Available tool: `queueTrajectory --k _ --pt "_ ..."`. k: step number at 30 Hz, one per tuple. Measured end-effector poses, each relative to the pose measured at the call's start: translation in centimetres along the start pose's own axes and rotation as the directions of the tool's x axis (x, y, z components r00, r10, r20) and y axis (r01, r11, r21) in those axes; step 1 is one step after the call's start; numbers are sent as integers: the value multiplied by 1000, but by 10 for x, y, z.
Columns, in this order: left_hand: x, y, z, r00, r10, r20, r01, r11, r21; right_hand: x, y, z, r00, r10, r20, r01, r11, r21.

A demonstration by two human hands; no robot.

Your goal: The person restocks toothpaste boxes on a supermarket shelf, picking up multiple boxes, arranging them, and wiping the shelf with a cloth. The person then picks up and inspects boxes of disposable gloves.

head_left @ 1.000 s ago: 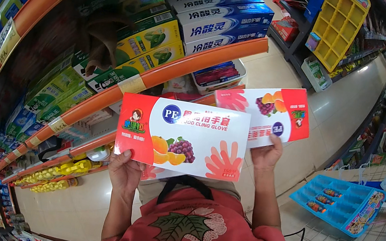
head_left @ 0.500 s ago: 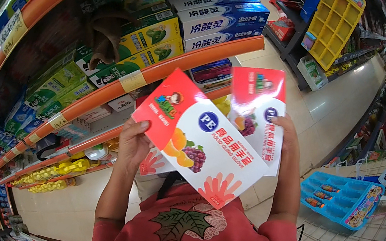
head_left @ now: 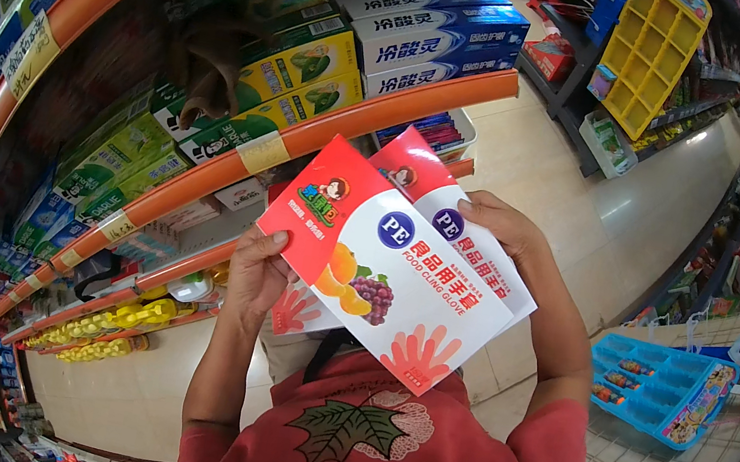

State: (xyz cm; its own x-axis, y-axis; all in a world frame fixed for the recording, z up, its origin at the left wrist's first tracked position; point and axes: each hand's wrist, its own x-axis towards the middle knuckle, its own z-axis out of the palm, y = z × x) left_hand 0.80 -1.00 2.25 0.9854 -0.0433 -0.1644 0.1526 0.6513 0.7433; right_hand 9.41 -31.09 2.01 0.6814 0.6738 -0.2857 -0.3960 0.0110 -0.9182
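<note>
I hold two flat red-and-white packets of disposable gloves, printed with fruit and hand shapes, in front of my chest. The front packet (head_left: 391,278) is tilted with its red end toward the shelf; my left hand (head_left: 255,271) grips its left edge. The second packet (head_left: 450,215) lies mostly hidden behind it, and my right hand (head_left: 504,225) grips it at its upper right side. Both packets overlap closely. My red shirt with a leaf print (head_left: 376,435) fills the lower middle.
An orange-edged store shelf (head_left: 309,129) curves across the left, stacked with green, yellow and blue boxed goods. A yellow plastic crate rack (head_left: 651,43) stands far right of the aisle. A blue tray (head_left: 674,390) of small items lies in a wire basket at right.
The two packets, held side by side a second ago, have been turned and brought together, so the front one now covers most of the other. Both hands moved closer.
</note>
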Motion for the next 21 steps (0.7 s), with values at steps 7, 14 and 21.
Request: queueTrajectory --k 7,14,21 --pt "1 -4 2 996 -87 14 84 986 146 15 3 21 984 111 139 -126 987 104" --pt "-6 4 5 994 -52 -98 94 859 504 20 10 29 971 169 171 -212 938 275" --pt "-5 15 -5 992 86 -95 7 705 709 29 8 33 973 80 219 -138 955 264"
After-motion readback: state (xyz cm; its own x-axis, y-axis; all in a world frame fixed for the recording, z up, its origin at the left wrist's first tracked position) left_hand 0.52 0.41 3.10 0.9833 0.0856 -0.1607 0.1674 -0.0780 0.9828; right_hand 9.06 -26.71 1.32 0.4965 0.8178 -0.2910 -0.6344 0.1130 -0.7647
